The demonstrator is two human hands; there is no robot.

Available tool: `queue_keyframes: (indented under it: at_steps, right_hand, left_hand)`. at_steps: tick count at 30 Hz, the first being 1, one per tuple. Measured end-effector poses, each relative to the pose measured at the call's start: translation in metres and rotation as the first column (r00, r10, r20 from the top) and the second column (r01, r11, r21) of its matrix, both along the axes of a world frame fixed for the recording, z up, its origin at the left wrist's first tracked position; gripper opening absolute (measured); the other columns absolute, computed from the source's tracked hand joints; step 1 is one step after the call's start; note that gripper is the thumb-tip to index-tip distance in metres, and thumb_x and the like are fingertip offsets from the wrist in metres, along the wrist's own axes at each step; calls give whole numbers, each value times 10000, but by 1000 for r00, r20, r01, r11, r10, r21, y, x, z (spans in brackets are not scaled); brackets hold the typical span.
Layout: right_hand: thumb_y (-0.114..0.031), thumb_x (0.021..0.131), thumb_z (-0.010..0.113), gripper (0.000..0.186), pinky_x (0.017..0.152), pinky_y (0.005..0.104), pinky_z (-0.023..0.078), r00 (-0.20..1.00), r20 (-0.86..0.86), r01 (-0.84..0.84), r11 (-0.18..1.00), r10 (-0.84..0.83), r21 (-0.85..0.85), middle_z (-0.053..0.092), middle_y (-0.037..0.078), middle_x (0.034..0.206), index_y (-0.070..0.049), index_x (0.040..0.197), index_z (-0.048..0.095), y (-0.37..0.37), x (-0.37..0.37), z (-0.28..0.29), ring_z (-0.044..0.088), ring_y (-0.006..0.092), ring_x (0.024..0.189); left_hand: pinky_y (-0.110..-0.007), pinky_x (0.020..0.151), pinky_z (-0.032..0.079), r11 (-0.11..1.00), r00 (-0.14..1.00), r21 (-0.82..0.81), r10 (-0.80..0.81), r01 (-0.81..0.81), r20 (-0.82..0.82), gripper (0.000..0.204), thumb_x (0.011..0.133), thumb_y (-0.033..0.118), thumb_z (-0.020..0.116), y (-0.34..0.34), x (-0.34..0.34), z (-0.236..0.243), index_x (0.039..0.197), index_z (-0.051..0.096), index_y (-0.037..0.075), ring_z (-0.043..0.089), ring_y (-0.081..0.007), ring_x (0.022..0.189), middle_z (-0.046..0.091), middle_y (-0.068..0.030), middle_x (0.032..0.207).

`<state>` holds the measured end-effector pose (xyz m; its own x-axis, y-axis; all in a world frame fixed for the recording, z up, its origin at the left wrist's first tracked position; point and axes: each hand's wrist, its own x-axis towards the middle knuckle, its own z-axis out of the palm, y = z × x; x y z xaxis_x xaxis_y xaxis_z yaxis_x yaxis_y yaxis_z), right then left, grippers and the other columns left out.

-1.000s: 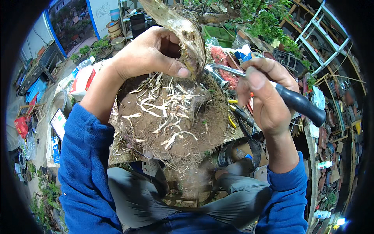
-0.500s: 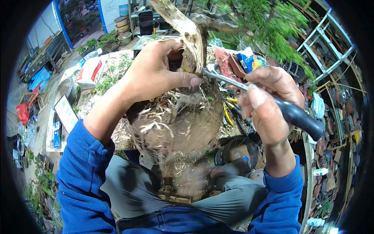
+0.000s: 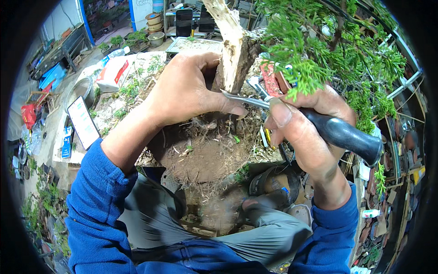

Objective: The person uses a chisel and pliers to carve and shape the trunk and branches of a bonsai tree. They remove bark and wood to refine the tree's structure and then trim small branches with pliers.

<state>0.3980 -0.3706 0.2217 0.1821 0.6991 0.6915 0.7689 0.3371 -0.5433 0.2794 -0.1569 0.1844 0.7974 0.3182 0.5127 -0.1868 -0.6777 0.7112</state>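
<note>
My left hand (image 3: 180, 93) is closed round the base of a bare, pale tree trunk (image 3: 233, 50), its thumb stretched across the front. In my right hand (image 3: 310, 137) is a carving tool (image 3: 349, 136) with a thick black handle and a slim, bent metal shank. The tool's tip rests at the trunk's foot, just above my left thumb. Beneath both hands lies the root ball (image 3: 198, 157), brown soil with fine roots and pale shavings. Green needle foliage (image 3: 301, 57) hangs over the right hand and hides some of its fingers.
A phone with a lit screen (image 3: 83, 122) leans at the left beside a small blue box (image 3: 67, 142). Behind it are a bucket (image 3: 82, 92) and a white-and-red bag (image 3: 114, 73). A black tub (image 3: 292, 182) stands below right. Stacked pots and a metal ladder (image 3: 406, 84) line the right.
The trunk and foliage have shifted right and lower in view, with more foliage now over my right hand. The tool's tip has moved left along the trunk's foot. Both grips stay closed.
</note>
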Motion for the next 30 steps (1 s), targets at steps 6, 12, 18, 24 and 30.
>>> queue_keyframes:
  at_steps: [6,12,18,24,30]
  right_hand:
    - [-71,928,739,153,537,292,554,982,-170,74,995,-84,-66,715,165,789,61,994,700,0,-8,2,686,179,574]
    - [-53,844,792,132,577,304,584,994,99,35,999,-33,-10,742,131,784,7,944,729,1,-2,0,729,196,624]
    - [-21,793,820,252,589,336,595,920,386,2,988,-62,155,742,109,800,-23,1024,717,1,0,-21,734,230,641]
    - [-63,777,853,428,658,299,567,736,664,27,986,-130,164,727,79,974,-37,1172,692,0,-1,-36,716,220,739]
    - [-14,771,841,205,594,314,591,940,299,155,986,-166,59,751,110,781,-33,956,753,-4,-7,-20,738,214,638]
  left_hand:
    - [-303,759,555,994,996,-59,-92,91,-12,513,637,228,988,3,1,3,1047,772,8,660,-102,780,767,-55,872]
    - [-289,728,552,982,991,-139,-131,130,7,489,638,208,991,3,3,1,1027,780,-2,641,-81,749,771,-55,851]
    - [-287,707,548,987,996,-133,-94,94,8,504,622,209,995,4,0,1,1027,788,-10,633,-79,720,776,-75,829]
    - [-296,652,521,980,994,-170,-105,103,-1,352,616,178,955,8,7,-7,871,787,3,608,-86,652,735,-64,720]
    - [-283,697,533,995,994,-39,-93,95,52,486,648,238,990,5,7,-4,1025,780,15,629,-72,721,765,-42,817]
